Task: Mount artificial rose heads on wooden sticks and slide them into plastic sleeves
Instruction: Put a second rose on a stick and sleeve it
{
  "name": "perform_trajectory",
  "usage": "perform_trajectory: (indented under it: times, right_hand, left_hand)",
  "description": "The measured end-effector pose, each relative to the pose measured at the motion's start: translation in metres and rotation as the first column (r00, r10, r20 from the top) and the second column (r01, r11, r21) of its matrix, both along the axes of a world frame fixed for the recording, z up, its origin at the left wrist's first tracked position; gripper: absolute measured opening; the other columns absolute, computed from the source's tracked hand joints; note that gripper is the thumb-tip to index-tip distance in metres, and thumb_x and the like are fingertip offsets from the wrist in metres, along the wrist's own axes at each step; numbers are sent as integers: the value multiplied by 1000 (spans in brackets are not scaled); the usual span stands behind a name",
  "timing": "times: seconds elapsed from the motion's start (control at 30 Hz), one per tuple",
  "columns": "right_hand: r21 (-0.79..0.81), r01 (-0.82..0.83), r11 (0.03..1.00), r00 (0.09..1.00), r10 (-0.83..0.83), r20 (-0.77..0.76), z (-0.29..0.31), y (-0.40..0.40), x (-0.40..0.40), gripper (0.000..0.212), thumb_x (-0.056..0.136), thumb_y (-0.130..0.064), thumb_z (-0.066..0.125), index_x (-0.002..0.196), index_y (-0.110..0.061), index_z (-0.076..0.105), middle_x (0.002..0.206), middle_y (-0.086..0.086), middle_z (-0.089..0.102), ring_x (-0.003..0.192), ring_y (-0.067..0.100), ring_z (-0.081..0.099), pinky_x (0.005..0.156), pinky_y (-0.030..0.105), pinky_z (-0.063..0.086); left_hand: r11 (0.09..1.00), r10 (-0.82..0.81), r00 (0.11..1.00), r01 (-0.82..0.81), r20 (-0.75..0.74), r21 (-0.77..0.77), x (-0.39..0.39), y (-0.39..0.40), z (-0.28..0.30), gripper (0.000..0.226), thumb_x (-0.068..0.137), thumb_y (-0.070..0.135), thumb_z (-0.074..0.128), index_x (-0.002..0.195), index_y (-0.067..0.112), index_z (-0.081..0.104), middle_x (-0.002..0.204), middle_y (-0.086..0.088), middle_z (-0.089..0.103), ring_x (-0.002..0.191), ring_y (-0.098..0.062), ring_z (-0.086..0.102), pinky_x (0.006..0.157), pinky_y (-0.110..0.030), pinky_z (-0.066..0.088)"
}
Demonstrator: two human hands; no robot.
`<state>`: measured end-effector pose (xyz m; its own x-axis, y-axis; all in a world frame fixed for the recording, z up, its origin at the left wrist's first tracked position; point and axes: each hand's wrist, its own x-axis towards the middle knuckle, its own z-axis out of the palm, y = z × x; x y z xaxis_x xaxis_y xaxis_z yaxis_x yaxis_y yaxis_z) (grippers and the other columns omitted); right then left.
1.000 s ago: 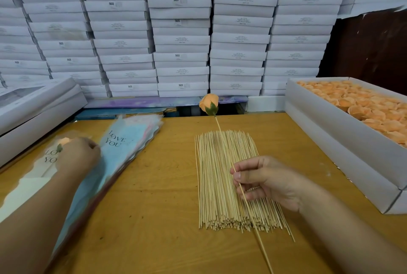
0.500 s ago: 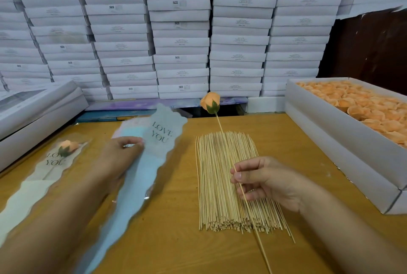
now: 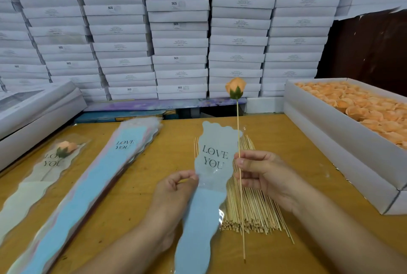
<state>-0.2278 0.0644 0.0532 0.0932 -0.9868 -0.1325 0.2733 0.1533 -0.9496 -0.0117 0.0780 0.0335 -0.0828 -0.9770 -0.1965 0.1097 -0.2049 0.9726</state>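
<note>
The left hand (image 3: 176,188) pinches the left edge of a plastic sleeve (image 3: 207,185) between thumb and fingers, holding it above the table (image 3: 136,185) with its wavy top end pointing away from the person. The sleeve is frosted clear at the top, printed "LOVE YOU", and pale blue lower down; it lies over the left part of the stick pile (image 3: 248,203). The right hand (image 3: 262,174) has its fingers curled around a single stick (image 3: 240,196), held nearly upright just beside the sleeve's right edge. An orange rose head (image 3: 235,86) with green sepals sits on the stick's top end, well above the sleeve's mouth and not inside it. The stick's lower end hangs free past the near end of the pile. To the left on the table lies a stack of sleeves (image 3: 103,176), and further left a finished sleeve (image 3: 44,172) with a rose inside. At the right stands an open white box (image 3: 330,132) full of orange rose heads. Stacked white boxes (image 3: 180,31) fill the background.
</note>
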Motion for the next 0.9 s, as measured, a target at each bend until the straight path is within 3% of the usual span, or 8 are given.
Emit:
perform_trajectory:
  times: [0.13,0.33,0.37,0.47,0.63,0.8,0.9]
  right_hand:
    - [7,41,999,999,-42,13,-1,-2,-1,15,81,-1,74,96,-3,76,75,12,70,64,20,70,55,26,58]
    - [13,53,998,999,-53,-9,-1,-2,-2,10,81,-1,74,90,-3,78,76,12,72,65,20,70,54,25,57]
    - [15,56,998,998,-56,-14,0,-2,-3,10,81,-1,75,89,-4,79,77,11,73,66,20,71,55,25,57]
    - [9,71,997,997,-71,-13,1,-2,-4,9,81,-2,75,89,-4,79,79,12,73,65,20,71,53,24,57]
    - [-30,74,997,996,-75,-44,3,-1,-4,11,83,-1,74,80,-9,81,77,13,73,63,18,70,52,24,57]
    - [-27,45,999,996,-47,-79,1,1,0,10,81,-3,76,84,-12,82,80,11,75,66,19,71,54,25,57]
    - [-7,21,1000,996,-21,-85,-2,2,5,10,81,-4,78,84,-13,81,80,12,75,68,20,72,55,25,58]
  left_hand:
    - [1000,-30,1000,30,4,5,-2,6,1,20,98,21,62,114,11,69,95,-16,78,77,-30,75,64,-34,60]
    - [997,-75,997,74,23,25,0,10,-1,27,92,17,71,118,11,66,98,-17,77,81,-36,71,75,-47,59]
    - [995,-96,995,95,29,33,2,11,1,30,90,15,74,118,13,65,97,-16,78,79,-34,69,71,-47,60]
    - [985,-158,985,153,66,73,7,16,2,41,80,9,82,116,16,64,87,-12,77,63,-19,65,48,-26,52]
    - [929,-365,901,336,237,151,17,21,2,45,75,6,86,113,19,65,87,-5,78,69,-10,71,55,-22,56]
    - [944,-328,889,321,318,74,19,9,15,41,80,29,83,117,21,67,94,-3,79,69,-6,66,57,-18,50]
    - [961,-270,934,277,236,2,14,-8,28,52,73,47,85,117,23,71,106,0,78,90,-19,75,78,-28,57]
